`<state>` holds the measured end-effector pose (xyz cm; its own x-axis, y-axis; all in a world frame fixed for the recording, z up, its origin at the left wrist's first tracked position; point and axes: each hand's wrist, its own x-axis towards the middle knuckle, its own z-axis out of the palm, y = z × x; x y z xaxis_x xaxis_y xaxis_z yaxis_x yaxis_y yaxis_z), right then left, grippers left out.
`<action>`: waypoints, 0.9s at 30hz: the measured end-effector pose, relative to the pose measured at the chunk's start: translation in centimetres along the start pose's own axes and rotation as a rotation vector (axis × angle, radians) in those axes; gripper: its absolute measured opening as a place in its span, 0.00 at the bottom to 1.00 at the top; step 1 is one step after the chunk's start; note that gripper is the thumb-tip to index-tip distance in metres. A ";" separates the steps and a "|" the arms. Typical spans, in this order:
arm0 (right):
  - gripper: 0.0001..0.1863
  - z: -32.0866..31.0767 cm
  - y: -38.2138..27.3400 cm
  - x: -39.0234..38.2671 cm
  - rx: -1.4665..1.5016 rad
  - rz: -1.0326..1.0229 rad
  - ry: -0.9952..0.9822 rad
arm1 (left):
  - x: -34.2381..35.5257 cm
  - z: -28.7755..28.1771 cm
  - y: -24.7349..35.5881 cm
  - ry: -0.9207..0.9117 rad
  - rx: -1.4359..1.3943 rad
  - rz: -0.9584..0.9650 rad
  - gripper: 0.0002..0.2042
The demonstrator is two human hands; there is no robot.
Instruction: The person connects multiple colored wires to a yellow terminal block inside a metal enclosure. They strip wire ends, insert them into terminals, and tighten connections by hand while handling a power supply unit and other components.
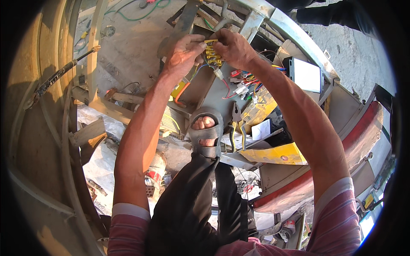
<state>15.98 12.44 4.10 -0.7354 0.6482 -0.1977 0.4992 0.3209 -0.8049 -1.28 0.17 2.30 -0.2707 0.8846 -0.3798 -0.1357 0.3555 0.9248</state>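
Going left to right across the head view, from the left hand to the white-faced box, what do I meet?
Left hand → yellow slotted block → right hand → white-faced box.

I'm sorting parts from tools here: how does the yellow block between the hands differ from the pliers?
The yellow block is up at the fingers of the left hand and right hand; the pliers lie apart from both. The block is a compact, segmented strip; the pliers have two long, spread handles. The block is mostly yellow, the pliers mostly dark. Both show some yellow.
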 end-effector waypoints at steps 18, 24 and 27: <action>0.22 0.3 0.1 0.6 -0.025 0.102 0.064 | -6.6 6.3 -1.1 0.202 0.098 -0.315 0.16; 0.23 0.1 -0.3 0.6 0.009 0.128 0.052 | -6.5 6.4 -1.7 0.237 -0.111 -0.344 0.13; 0.23 0.0 -0.1 0.4 0.019 0.117 0.028 | -7.5 4.6 -1.4 0.262 -0.187 -0.399 0.11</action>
<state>15.61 12.65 4.12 -0.6590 0.6999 -0.2755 0.5723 0.2288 -0.7875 5.29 -5.56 3.95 -0.3896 0.5772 -0.7177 -0.4385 0.5690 0.6957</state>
